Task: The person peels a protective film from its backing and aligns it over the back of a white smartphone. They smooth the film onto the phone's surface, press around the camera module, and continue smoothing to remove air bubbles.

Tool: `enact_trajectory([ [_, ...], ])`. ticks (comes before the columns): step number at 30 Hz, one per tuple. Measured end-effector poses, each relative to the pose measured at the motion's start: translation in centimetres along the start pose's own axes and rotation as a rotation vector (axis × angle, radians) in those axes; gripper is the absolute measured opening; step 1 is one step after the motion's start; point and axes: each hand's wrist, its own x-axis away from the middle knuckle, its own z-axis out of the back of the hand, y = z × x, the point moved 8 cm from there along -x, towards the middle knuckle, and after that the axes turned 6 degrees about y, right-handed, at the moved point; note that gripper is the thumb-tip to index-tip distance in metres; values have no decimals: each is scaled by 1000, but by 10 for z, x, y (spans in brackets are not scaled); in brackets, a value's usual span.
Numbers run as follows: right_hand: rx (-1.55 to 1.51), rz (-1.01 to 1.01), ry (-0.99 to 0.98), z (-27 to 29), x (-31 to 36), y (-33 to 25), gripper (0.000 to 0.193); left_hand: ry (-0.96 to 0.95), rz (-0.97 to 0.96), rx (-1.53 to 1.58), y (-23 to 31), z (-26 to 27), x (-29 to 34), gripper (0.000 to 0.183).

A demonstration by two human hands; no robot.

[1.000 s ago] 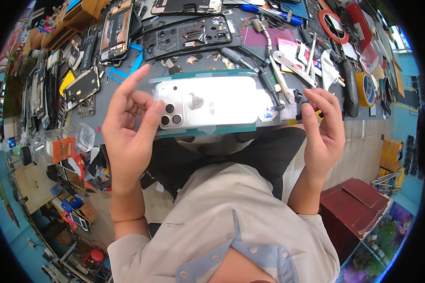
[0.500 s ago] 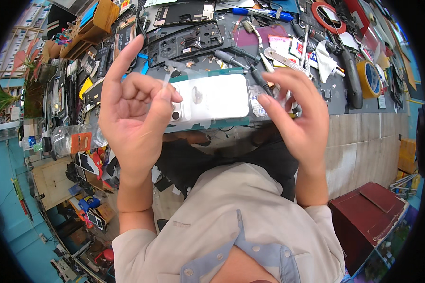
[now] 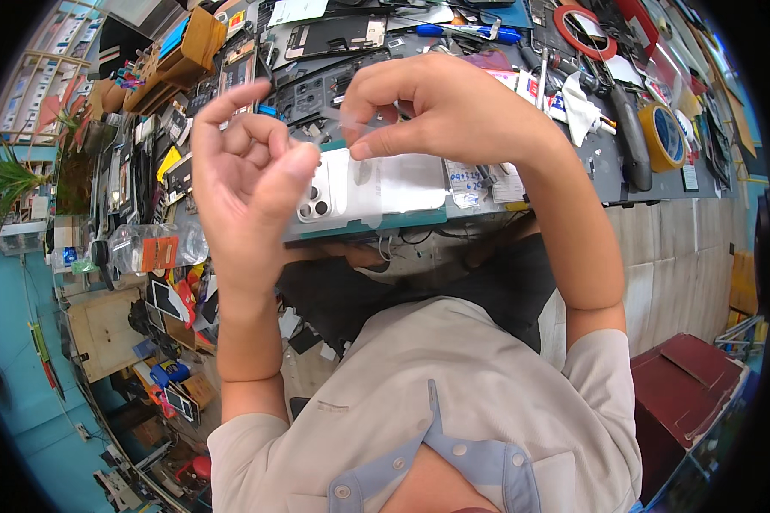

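A white smartphone (image 3: 406,184) lies back up over a green mat (image 3: 338,227), its camera lenses toward my left hand. My left hand (image 3: 252,184) is raised at the phone's camera end, thumb and middle fingers pinched together, index finger stretched out. Above the phone's far edge, my right hand (image 3: 449,107) reaches in with bent fingers and thumb drawn close together. A small translucent strip of film (image 3: 335,115) shows at the right fingertips, between the two hands. How far it runs into the left pinch is blurred. Neither hand covers the lenses.
Opened phone frames (image 3: 312,94) and a phone screen part (image 3: 338,36) lie behind the hands. To the right are a yellow tape roll (image 3: 663,138), a red ring (image 3: 583,32) and a white cloth (image 3: 580,111). A clear bottle (image 3: 150,248) lies at the left edge.
My right hand has swung left from beside the phone's far end to above it, close to my left hand. The left hand stays pinched and has shifted only slightly.
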Motion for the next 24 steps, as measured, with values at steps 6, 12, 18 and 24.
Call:
enact_trajectory([
  [6, -41, 121, 84, 2, 1, -3, 26, -211, 430, -289, -20, -7, 24, 50],
  [12, -10, 157, 160, 8, 6, -8, 23, -240, 255, -283, 8, -17, 34, 66],
  [18, -42, 155, 204, 11, 4, -6, 21, 9, 238, -303, -14, -21, 53, 65],
  [24, -46, 134, 248, 12, 7, -5, 22, 103, 170, -308, -26, -27, 54, 37],
])
